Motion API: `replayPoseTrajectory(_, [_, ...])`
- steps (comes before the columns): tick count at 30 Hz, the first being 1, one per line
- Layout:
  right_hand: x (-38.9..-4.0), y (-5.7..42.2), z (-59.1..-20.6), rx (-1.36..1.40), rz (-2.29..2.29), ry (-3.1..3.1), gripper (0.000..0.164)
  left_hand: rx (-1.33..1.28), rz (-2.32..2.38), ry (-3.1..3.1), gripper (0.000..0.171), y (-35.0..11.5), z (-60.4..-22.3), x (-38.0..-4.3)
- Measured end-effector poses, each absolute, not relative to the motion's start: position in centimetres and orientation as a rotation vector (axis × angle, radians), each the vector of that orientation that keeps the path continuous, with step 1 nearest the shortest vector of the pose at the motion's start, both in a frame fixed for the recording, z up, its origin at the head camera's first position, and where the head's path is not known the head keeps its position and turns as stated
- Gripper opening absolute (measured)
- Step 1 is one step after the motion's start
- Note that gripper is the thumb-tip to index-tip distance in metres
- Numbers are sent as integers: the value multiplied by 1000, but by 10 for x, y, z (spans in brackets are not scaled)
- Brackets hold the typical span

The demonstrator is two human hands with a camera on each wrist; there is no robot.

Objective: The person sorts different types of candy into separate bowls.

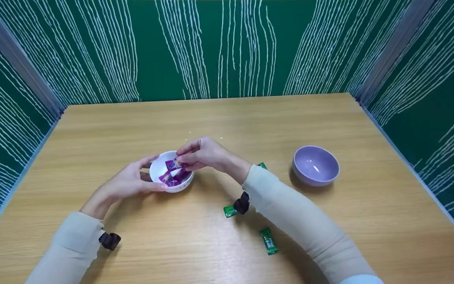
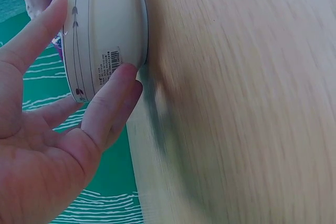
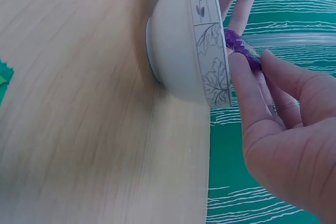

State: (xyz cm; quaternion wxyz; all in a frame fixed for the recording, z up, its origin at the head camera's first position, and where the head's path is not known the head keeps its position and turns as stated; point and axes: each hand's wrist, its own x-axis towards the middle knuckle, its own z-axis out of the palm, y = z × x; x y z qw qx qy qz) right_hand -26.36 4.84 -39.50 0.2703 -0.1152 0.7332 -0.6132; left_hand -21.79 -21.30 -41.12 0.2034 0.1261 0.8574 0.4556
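Observation:
A white bowl [image 1: 157, 170] with a leaf-pattern band stands left of the table's middle, several purple-wrapped candies [image 1: 168, 179] inside it. My left hand [image 1: 129, 179] grips the bowl from the left, thumb at the near rim and fingers round the far side. In the left wrist view, fingertips press on its wall beside a barcode sticker [image 2: 109, 66]. Over the bowl's right rim, my right hand [image 1: 207, 154] pinches a purple-wrapped candy [image 3: 242, 49] between thumb and fingers. Its wrapper shows just above the rim in the right wrist view.
A purple bowl [image 1: 316, 165] stands at the right of the wooden table [image 1: 227, 252]. Green-wrapped candies lie near my right forearm: one green candy [image 1: 269, 241] in front, another green candy [image 1: 229, 211] beside the wrist camera, a third partly hidden behind the sleeve. Green walls surround the table.

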Motion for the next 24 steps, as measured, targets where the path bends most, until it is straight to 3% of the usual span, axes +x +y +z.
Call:
replayPoseTrajectory(14, [-263,59,-395,-290,-1685,1873,37,371,1235,2421,101,-212,-408,-218])
replayPoseTrajectory(24, [-263,106,-379,-381,-1668,1874,41,440,1175,2472,107,-209,-392,-211])
